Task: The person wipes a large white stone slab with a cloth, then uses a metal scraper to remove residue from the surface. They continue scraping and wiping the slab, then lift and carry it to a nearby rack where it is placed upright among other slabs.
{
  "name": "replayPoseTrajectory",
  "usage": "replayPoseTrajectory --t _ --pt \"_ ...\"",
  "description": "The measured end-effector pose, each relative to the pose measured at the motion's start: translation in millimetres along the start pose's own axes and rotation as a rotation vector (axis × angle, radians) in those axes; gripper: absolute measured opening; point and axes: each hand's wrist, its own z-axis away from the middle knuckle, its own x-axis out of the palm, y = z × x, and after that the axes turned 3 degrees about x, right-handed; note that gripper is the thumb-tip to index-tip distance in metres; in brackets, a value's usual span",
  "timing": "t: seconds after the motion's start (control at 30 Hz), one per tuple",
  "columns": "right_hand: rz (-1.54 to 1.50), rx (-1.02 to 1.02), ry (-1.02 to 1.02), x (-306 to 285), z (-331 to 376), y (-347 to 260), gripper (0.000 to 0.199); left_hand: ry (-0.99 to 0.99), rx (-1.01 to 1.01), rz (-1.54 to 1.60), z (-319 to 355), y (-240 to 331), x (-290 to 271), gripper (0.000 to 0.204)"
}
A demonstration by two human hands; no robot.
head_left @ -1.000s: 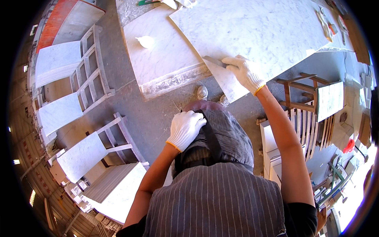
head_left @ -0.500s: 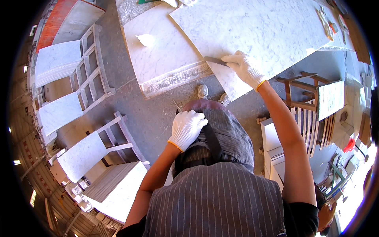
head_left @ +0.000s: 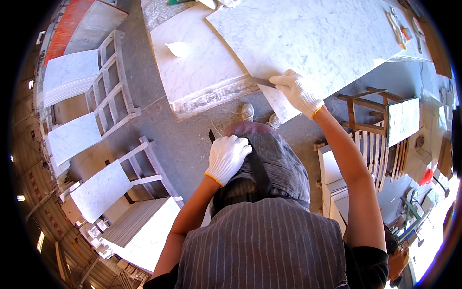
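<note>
My right hand, in a white knit glove, is closed round a flat grey blade, perhaps a putty knife; its handle is hidden in the glove. The blade lies over the near-left edge of a large white marble slab. At my waist, my left hand, gloved too, is closed on a black strap that runs over my striped apron. A short dark tip sticks out beyond its knuckles; I cannot tell whether it belongs to the strap.
A second marble slab lies left of the large one, with a white lump on it. Wooden racks with stacked slabs stand at left. A wooden stand is at right. Small tools lie at the slab's far right.
My right hand has shifted slightly nearer to me and the blade has moved a little along the slab's edge. By my left hand, the dark tip now shows more.
</note>
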Motion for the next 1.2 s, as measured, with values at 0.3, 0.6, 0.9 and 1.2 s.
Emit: replayPoseTrajectory --t 0.3,0.6,0.9,1.2 --pt "0.022 0.023 -0.003 -11 -6 0 0.026 -0.005 -0.040 0.000 -1 7 -8 0.016" --pt "0.056 0.009 -0.017 -15 -11 -1 0.025 0.016 -0.004 0.000 -1 7 -6 0.018" --pt "0.059 -0.047 0.004 -10 3 4 0.024 0.004 -0.043 0.010 -1 10 -3 0.019" --pt "0.037 -0.034 -0.003 -8 7 9 0.025 0.044 -0.027 0.004 -2 12 2 0.018"
